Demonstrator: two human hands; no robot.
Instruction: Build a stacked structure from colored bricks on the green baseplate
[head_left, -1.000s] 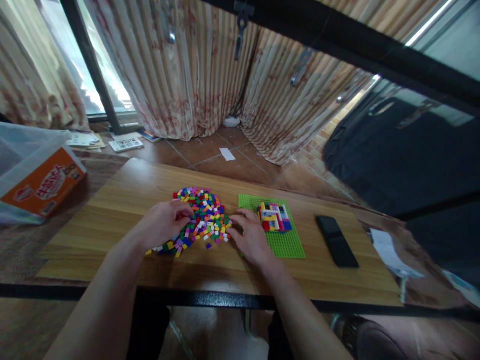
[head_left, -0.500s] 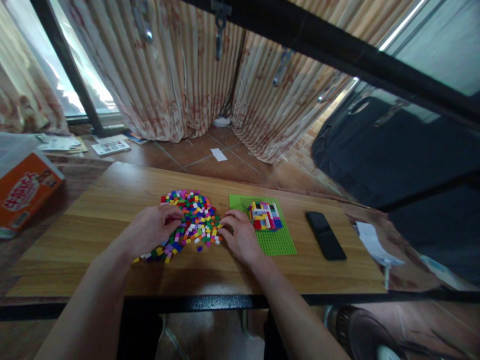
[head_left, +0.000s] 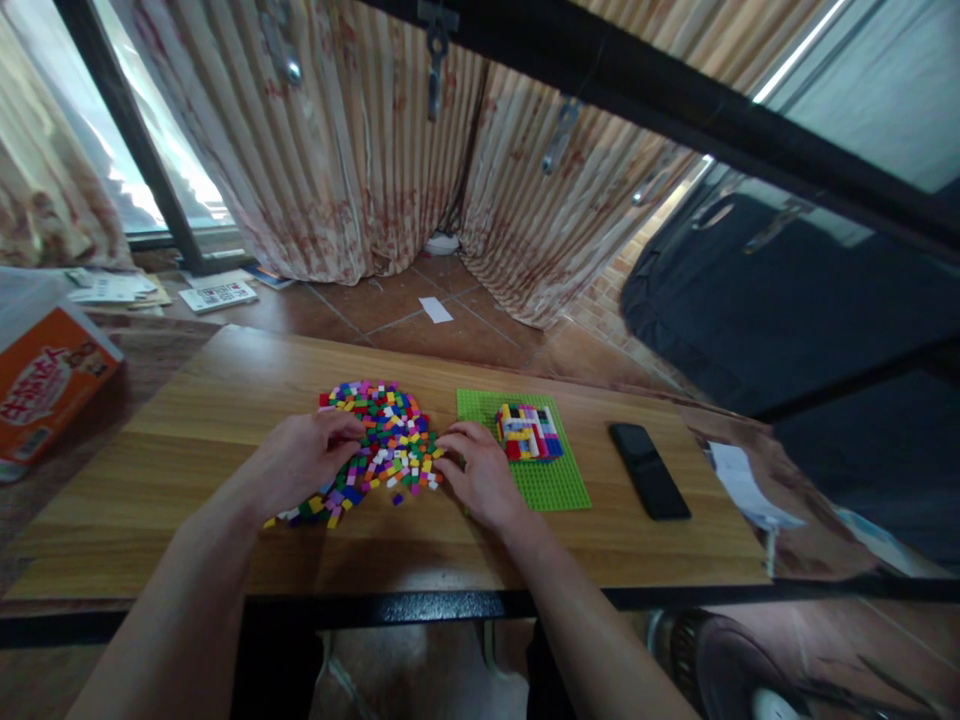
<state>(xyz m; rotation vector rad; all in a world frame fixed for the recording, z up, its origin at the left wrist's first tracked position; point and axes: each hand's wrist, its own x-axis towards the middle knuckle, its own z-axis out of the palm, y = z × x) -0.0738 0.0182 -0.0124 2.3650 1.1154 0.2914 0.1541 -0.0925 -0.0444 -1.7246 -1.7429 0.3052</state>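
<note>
A loose heap of small multicoloured building bricks (head_left: pixel 394 425) lies on the wooden table. My left hand (head_left: pixel 304 460) reaches over the heap's left side, its thumb and fingers drawn together; whatever they may hold is hidden. At the heap's right edge is my right hand (head_left: pixel 484 475), with fingers curled and fingertips pinched around a small yellowish brick. Just beyond that hand, a green baseplate (head_left: pixel 559 485) carries a low block built of mixed-colour bricks (head_left: pixel 529 433), with white, red and yellow pieces on top.
A black phone (head_left: pixel 649 472) rests on the table (head_left: pixel 187 430) to the right of the baseplate. An orange-labelled box (head_left: pixel 56 380) stands at the far left. White paper (head_left: pixel 742 480) lies past the table's right end, and a dark bar crosses overhead.
Both hands keep nearly the same place and pose at the heap. The whole view has shifted very slightly; the built block looks the same.
</note>
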